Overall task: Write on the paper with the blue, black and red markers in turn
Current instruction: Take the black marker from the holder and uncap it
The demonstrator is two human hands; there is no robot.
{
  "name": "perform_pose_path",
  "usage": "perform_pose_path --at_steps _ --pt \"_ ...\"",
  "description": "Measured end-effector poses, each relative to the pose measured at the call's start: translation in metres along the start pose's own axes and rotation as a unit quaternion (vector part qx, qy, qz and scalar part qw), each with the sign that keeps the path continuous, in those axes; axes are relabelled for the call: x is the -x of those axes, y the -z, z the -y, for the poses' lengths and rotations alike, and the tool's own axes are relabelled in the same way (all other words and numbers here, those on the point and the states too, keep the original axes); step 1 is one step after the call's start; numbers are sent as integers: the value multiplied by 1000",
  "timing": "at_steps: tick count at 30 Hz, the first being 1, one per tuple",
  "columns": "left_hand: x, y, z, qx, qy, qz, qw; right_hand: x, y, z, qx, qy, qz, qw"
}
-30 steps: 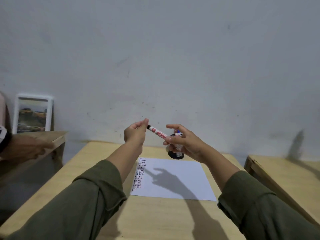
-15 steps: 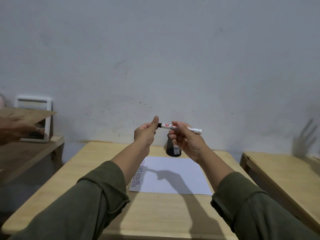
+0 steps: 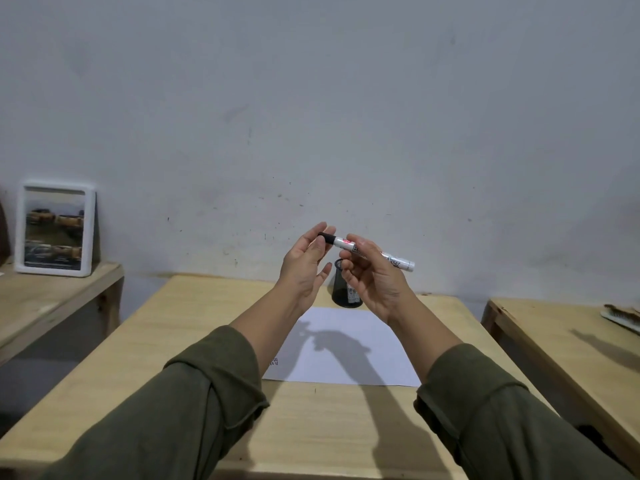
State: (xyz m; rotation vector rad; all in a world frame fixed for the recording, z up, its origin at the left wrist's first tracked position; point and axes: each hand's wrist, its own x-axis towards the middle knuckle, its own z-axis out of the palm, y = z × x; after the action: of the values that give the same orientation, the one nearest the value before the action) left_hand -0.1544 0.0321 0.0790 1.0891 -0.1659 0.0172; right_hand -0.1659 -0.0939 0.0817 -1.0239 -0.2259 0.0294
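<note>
My right hand (image 3: 372,277) holds a white marker (image 3: 398,262) with a black cap, roughly level and above the far end of the table. The capped end points left and lies against the fingers of my left hand (image 3: 304,268), whose palm is open with the fingers spread. Below the hands a white sheet of paper (image 3: 349,355) lies flat on the wooden table (image 3: 180,341); a bit of dark writing shows at its left edge, mostly hidden by my left forearm. A black mesh pen cup (image 3: 346,294) stands behind the paper, partly hidden by my hands.
A white-framed picture (image 3: 55,230) leans on the wall on a low wooden table (image 3: 52,296) at the left. Another wooden table (image 3: 561,344) stands at the right, with a flat object (image 3: 621,315) on its far edge. A grey wall is close behind.
My left hand has gone from pinching the black cap to an open palm beside it. The marker has tilted down at its right end. The other person's hand at far left has left view.
</note>
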Motion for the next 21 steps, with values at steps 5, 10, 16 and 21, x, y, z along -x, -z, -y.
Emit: perform_pose_path --at_steps 5,10,16,21 --pt "-3 1 4 -6 -4 -42 999 -3 0 -6 11 12 12 1000" --pt "-6 3 5 -25 1 -87 996 -5 0 -14 20 19 16 999" --pt "-8 11 7 -33 21 -135 990 -8 1 -27 29 21 22 999" --pt "-10 26 9 -40 63 -184 980 -8 0 -39 45 20 44 998"
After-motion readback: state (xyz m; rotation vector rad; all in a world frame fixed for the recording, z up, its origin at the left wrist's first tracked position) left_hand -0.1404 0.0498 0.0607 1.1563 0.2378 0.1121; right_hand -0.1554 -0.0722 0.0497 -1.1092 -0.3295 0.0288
